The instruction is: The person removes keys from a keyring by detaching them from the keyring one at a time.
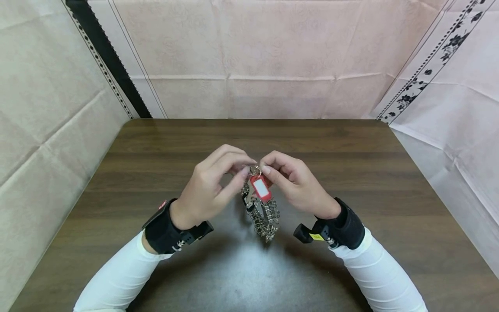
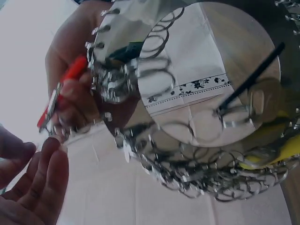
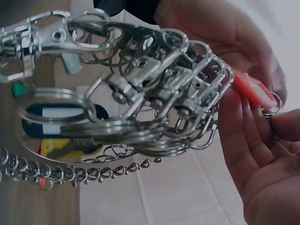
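Observation:
Both hands meet over the table at the top of a bunch of metal clasps and split rings (image 1: 267, 216). A red key tag (image 1: 261, 188) with a white label hangs there from a small ring (image 1: 255, 170). My left hand (image 1: 214, 182) pinches at this ring with thumb and fingertips. From the other side my right hand (image 1: 294, 180) pinches the ring beside the tag. Close up, swivel clasps (image 3: 159, 84) and split rings (image 3: 61, 105) crowd round a circular opening or shiny disc. A dark tag (image 3: 33, 126) with a white label shows among them.
A dark wooden table (image 1: 163, 182) lies below the hands. Pale cloth (image 1: 253, 56) stands behind it and along both sides. A green piece (image 3: 19, 89) and a yellow piece (image 3: 75, 151) show around the rings. Each wrist carries a black band (image 1: 165, 229).

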`<state>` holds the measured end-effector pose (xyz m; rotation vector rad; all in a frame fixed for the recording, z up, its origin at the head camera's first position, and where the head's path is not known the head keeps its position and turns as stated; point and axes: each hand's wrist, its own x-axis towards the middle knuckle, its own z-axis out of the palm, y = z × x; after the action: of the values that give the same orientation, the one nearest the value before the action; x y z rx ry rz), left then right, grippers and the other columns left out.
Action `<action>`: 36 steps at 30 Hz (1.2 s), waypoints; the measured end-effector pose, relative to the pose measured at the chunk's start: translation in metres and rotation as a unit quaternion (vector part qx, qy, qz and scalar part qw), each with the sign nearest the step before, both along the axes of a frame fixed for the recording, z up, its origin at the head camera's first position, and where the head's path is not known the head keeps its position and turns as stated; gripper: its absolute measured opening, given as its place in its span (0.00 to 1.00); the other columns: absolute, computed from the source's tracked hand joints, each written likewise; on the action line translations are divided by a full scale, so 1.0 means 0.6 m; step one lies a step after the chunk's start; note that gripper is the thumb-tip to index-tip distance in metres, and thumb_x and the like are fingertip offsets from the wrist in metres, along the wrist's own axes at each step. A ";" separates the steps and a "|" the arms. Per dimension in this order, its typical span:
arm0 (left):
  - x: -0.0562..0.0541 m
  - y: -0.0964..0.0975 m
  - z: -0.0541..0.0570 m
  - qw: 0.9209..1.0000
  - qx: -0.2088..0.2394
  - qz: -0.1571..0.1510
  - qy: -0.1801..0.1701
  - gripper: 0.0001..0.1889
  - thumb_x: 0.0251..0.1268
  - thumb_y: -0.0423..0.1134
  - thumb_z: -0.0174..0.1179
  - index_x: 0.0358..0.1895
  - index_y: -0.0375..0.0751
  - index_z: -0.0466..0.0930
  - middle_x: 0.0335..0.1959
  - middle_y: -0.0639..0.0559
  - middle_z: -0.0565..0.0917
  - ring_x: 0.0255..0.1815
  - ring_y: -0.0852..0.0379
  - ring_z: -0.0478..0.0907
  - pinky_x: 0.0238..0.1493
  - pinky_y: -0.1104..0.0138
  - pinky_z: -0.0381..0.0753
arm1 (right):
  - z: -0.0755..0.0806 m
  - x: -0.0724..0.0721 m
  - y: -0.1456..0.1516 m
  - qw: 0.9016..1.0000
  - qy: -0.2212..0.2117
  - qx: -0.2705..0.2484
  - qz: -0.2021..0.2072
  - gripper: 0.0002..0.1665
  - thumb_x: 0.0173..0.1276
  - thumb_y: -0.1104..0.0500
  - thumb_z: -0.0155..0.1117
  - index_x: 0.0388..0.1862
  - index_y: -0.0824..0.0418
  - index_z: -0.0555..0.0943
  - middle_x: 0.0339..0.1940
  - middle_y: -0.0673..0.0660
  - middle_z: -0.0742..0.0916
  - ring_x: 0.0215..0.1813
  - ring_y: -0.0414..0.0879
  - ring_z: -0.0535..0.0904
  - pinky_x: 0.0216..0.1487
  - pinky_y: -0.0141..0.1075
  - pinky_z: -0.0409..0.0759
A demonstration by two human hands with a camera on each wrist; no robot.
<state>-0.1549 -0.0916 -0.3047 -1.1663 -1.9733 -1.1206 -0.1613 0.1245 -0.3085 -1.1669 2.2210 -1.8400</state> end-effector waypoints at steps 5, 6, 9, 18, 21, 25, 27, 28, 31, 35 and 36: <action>-0.011 -0.010 0.000 0.998 -0.046 0.008 -0.052 0.09 0.64 0.28 0.66 0.47 0.36 0.84 0.43 0.49 0.82 0.33 0.64 0.74 0.33 0.73 0.78 | -0.002 -0.002 0.002 1.000 -0.005 -0.008 0.024 0.07 0.80 0.66 0.51 0.44 0.71 0.74 0.34 0.59 0.82 0.32 0.44 0.84 0.39 0.39 0.87; -0.013 -0.011 -0.001 0.996 -0.060 0.005 -0.059 0.09 0.65 0.28 0.66 0.46 0.36 0.85 0.41 0.50 0.82 0.32 0.64 0.74 0.32 0.72 0.78 | -0.003 -0.002 0.002 0.999 -0.006 -0.010 0.030 0.07 0.80 0.66 0.51 0.44 0.71 0.74 0.34 0.60 0.82 0.32 0.45 0.84 0.39 0.39 0.87; -0.016 -0.011 -0.003 0.995 -0.083 -0.003 -0.064 0.06 0.65 0.29 0.66 0.43 0.38 0.85 0.36 0.52 0.82 0.31 0.64 0.74 0.30 0.70 0.77 | -0.003 -0.002 0.002 0.999 -0.008 -0.008 0.032 0.07 0.80 0.66 0.51 0.44 0.70 0.74 0.33 0.60 0.83 0.31 0.45 0.83 0.38 0.39 0.86; -0.010 0.000 -0.007 0.994 -0.092 0.062 -0.012 0.02 0.64 0.28 0.66 0.36 0.37 0.83 0.28 0.52 0.83 0.27 0.63 0.75 0.29 0.72 0.77 | -0.004 -0.003 0.001 1.000 -0.018 0.004 0.009 0.08 0.80 0.64 0.51 0.45 0.69 0.75 0.35 0.58 0.82 0.33 0.45 0.82 0.38 0.39 0.85; -0.011 0.002 -0.011 0.990 -0.095 0.099 0.029 0.03 0.62 0.28 0.66 0.33 0.37 0.83 0.24 0.51 0.81 0.23 0.62 0.73 0.25 0.72 0.74 | -0.003 -0.002 -0.002 1.000 -0.014 0.015 -0.012 0.06 0.80 0.65 0.52 0.46 0.68 0.75 0.35 0.58 0.82 0.34 0.46 0.81 0.38 0.38 0.84; -0.013 0.001 -0.017 0.988 -0.082 0.118 0.051 0.04 0.60 0.27 0.65 0.30 0.37 0.82 0.21 0.51 0.78 0.21 0.61 0.70 0.23 0.72 0.72 | -0.005 0.003 -0.011 0.997 0.013 0.036 -0.070 0.04 0.75 0.67 0.59 0.46 0.66 0.74 0.33 0.58 0.83 0.32 0.45 0.79 0.36 0.33 0.81; -0.013 0.001 -0.019 0.988 -0.079 0.122 0.059 0.04 0.60 0.27 0.65 0.29 0.37 0.82 0.20 0.52 0.77 0.21 0.61 0.70 0.23 0.71 0.71 | -0.006 0.006 -0.016 0.994 0.030 0.046 -0.097 0.05 0.73 0.66 0.62 0.42 0.65 0.74 0.31 0.56 0.82 0.30 0.45 0.78 0.34 0.32 0.78; -0.013 0.001 -0.020 0.987 -0.079 0.123 0.060 0.04 0.61 0.27 0.65 0.29 0.37 0.81 0.20 0.52 0.77 0.20 0.61 0.69 0.23 0.71 0.71 | -0.007 0.007 -0.019 0.992 0.039 0.052 -0.106 0.05 0.73 0.66 0.62 0.40 0.64 0.74 0.29 0.56 0.82 0.30 0.46 0.78 0.33 0.31 0.76; -0.014 0.002 -0.022 0.986 -0.081 0.126 0.066 0.04 0.61 0.28 0.65 0.30 0.37 0.81 0.20 0.52 0.77 0.20 0.61 0.70 0.23 0.71 0.72 | -0.008 0.009 -0.022 0.990 0.051 0.060 -0.115 0.04 0.75 0.65 0.60 0.38 0.63 0.76 0.29 0.54 0.82 0.29 0.46 0.77 0.32 0.31 0.76; -0.015 0.004 -0.023 0.985 -0.078 0.133 0.074 0.04 0.62 0.29 0.65 0.30 0.37 0.82 0.20 0.52 0.78 0.20 0.60 0.71 0.23 0.70 0.74 | -0.008 0.011 -0.021 0.990 0.056 0.061 -0.118 0.04 0.77 0.65 0.57 0.41 0.64 0.79 0.30 0.55 0.84 0.28 0.44 0.75 0.29 0.32 0.73; -0.015 0.005 -0.024 0.985 -0.076 0.135 0.076 0.04 0.62 0.30 0.64 0.30 0.37 0.82 0.20 0.52 0.78 0.20 0.60 0.71 0.22 0.70 0.74 | -0.008 0.011 -0.021 0.989 0.057 0.060 -0.121 0.04 0.77 0.66 0.57 0.41 0.65 0.79 0.30 0.55 0.83 0.28 0.44 0.75 0.29 0.32 0.71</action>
<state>-0.1639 -0.0886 -0.3189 -0.9891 -2.0498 -0.7326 -0.1549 0.1122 -0.3133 -1.0484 2.6007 -1.7253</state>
